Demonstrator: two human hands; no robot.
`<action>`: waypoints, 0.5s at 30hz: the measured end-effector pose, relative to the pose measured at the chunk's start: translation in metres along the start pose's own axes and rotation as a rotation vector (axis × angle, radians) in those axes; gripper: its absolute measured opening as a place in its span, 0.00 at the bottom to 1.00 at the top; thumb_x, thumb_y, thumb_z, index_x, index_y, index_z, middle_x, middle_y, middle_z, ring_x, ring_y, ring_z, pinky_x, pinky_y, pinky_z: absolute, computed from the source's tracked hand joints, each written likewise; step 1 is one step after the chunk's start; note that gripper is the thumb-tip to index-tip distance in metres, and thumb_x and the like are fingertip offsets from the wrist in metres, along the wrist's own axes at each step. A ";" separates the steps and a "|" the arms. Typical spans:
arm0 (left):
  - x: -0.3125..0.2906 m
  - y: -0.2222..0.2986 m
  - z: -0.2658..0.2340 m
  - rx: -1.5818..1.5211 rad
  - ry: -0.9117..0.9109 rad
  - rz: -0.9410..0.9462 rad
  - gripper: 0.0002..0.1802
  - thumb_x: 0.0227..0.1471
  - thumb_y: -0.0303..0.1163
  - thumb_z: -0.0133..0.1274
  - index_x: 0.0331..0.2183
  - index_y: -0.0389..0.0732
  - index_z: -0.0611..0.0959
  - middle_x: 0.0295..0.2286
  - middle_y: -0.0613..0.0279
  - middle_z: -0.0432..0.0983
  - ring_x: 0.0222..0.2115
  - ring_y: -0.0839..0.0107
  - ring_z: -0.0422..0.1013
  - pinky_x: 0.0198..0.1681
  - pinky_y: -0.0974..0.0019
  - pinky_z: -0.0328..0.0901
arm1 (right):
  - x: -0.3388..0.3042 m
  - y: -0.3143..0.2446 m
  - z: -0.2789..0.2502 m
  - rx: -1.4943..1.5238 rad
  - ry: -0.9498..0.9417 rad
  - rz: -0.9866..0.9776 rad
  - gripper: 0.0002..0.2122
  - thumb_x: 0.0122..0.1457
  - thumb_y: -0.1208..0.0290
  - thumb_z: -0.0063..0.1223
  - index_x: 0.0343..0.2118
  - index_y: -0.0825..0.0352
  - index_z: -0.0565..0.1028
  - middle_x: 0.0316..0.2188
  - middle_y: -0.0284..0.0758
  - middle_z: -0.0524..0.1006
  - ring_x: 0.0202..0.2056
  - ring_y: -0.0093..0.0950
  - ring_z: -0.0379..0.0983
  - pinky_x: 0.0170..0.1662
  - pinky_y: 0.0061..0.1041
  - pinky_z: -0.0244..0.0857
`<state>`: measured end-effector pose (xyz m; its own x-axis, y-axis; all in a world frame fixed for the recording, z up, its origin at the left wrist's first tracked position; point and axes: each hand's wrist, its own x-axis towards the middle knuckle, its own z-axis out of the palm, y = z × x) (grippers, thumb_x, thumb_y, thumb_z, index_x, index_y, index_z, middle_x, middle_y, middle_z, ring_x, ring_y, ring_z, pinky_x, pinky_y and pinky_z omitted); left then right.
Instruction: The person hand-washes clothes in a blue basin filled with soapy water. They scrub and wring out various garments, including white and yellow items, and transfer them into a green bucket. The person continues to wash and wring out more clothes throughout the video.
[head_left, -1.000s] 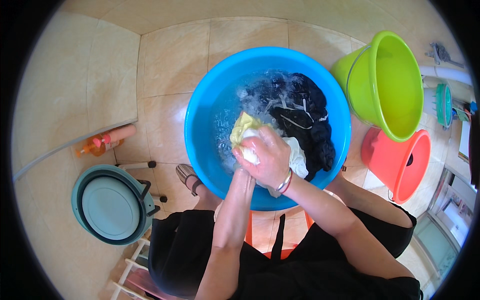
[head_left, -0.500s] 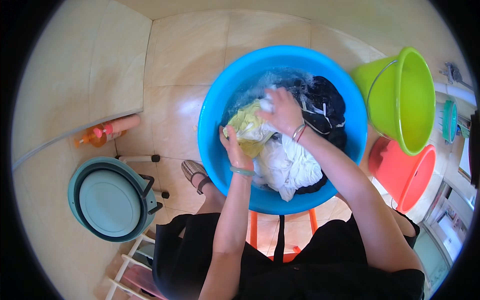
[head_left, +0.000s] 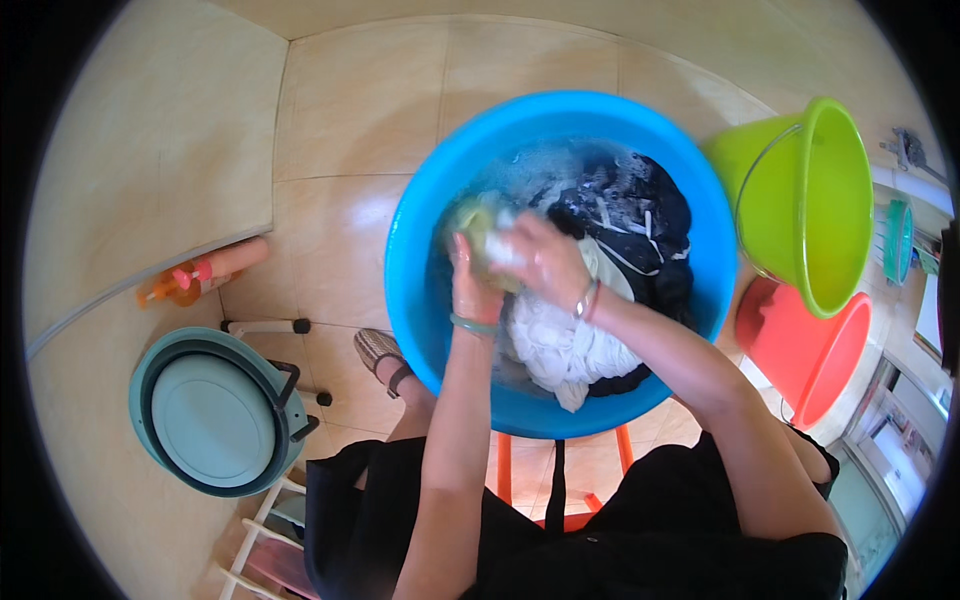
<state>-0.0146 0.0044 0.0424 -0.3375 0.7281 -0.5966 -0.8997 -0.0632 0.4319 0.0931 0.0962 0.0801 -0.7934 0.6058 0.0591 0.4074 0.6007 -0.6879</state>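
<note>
Beige floor tiles [head_left: 340, 120] spread below a blue basin [head_left: 402, 240] beside a green bucket [head_left: 780, 200], left hand [head_left: 475, 295] clamped on yellowish cloth [head_left: 480, 216], right hand [head_left: 550, 262] on a blurred white lump [head_left: 502, 248].

I report: round blue plastic basin [head_left: 412, 250] before me, crumpled white cloth [head_left: 565, 345] inside; tapered green plastic bucket [head_left: 785, 210] right.

Bright light leaves pale sheen and faint shadow on the tiled floor [head_left: 330, 240], blur smears the yellowish cloth [head_left: 474, 216] between the hands [head_left: 547, 258], and edges bend toward the dark border.
</note>
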 end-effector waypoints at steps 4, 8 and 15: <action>-0.021 0.023 0.043 -0.220 -0.102 -0.342 0.25 0.61 0.45 0.44 0.54 0.41 0.70 0.45 0.52 0.73 0.45 0.59 0.72 0.48 0.55 0.69 | -0.050 -0.072 -0.054 -0.023 -0.112 -0.120 0.10 0.47 0.65 0.59 0.35 0.54 0.77 0.40 0.32 0.70 0.39 0.32 0.69 0.39 0.30 0.68; -0.028 0.002 0.049 -0.307 -0.266 -0.245 0.21 0.63 0.40 0.42 0.54 0.43 0.69 0.41 0.53 0.74 0.42 0.60 0.72 0.45 0.56 0.70 | -0.061 -0.110 -0.069 -0.055 0.057 -0.175 0.08 0.42 0.67 0.63 0.29 0.55 0.79 0.40 0.28 0.69 0.39 0.30 0.66 0.41 0.29 0.63; -0.037 -0.005 0.051 -0.423 -0.445 -0.311 0.18 0.62 0.41 0.44 0.50 0.43 0.71 0.38 0.57 0.74 0.38 0.64 0.72 0.41 0.60 0.70 | -0.051 -0.118 -0.070 -0.076 0.322 -0.105 0.13 0.36 0.64 0.68 0.28 0.50 0.78 0.36 0.26 0.69 0.33 0.30 0.66 0.33 0.28 0.63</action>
<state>0.0166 0.0130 0.0969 0.0180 0.9610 -0.2760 -0.9976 -0.0014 -0.0698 0.1169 0.0303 0.2089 -0.6542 0.6647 0.3608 0.3731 0.6986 -0.6105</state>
